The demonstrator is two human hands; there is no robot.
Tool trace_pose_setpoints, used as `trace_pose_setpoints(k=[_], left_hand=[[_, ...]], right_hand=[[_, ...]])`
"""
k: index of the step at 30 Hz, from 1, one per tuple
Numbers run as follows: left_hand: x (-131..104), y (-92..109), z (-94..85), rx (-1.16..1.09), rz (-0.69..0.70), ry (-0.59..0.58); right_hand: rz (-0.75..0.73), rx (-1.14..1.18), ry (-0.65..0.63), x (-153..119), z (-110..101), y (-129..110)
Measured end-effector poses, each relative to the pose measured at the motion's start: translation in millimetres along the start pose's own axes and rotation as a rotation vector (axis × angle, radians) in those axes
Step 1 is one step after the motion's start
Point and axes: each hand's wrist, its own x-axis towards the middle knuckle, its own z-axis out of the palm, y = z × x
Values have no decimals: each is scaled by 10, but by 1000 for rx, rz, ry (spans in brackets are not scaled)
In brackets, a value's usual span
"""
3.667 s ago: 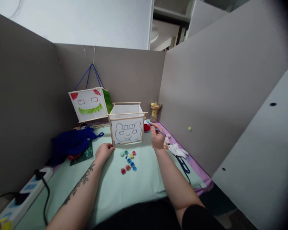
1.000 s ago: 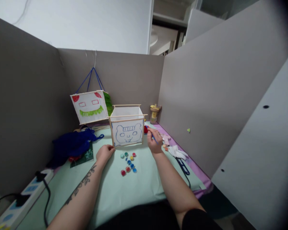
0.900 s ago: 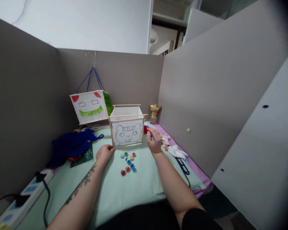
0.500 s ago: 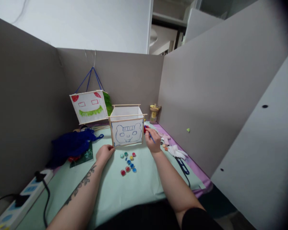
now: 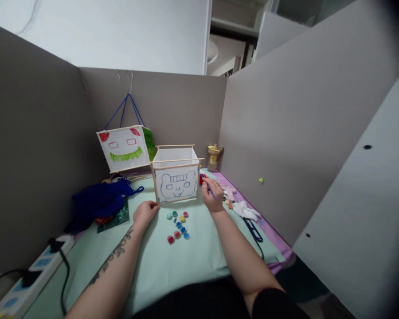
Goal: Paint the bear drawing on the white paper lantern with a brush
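Note:
A square paper lantern (image 5: 177,184) with thin wooden sticks along its edges stands upright on the table. A bear face outlined in blue is on its front panel. At the lantern's lower left corner, the fingertips of my left hand (image 5: 145,213) are closed on the frame. My right hand (image 5: 213,195) is just off the lantern's right edge, closed round a slim blue paintbrush (image 5: 213,193) whose tip I cannot make out. Small paint pots (image 5: 182,230) in red, blue, yellow and green sit in a cluster in front of the lantern.
Behind on the left hangs a finished-looking lantern (image 5: 122,149) on blue cords. Blue netting (image 5: 98,199) lies at the left, above a power strip (image 5: 33,274). White gloves (image 5: 245,210), dark blue scissors (image 5: 254,230) and a lidded cup (image 5: 213,158) line the right. Grey partitions (image 5: 286,128) enclose the table.
My right hand has shifted very slightly to the right, with the paintbrush still in it. My left hand and the lantern have stayed put.

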Motion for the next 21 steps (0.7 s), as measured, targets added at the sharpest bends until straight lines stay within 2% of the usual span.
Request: trace_pose_setpoints(k=[7, 10, 12, 15, 18, 21], left_hand=[[0, -4, 16, 0, 7, 2], [5, 3, 31, 1, -7, 26], [6, 9, 43, -21, -16, 46], [10, 8, 67, -75, -1, 53], [18, -5, 93, -107, 14, 57], [19, -15, 106, -118, 17, 55]], right_hand=[[36, 20, 15, 8, -54, -40], [174, 155, -41, 22, -159, -113], [353, 319, -193, 29, -225, -155], [544, 554, -549, 24, -292, -197], [522, 638, -840, -7, -324, -240], [423, 621, -978, -49, -332, -296]])
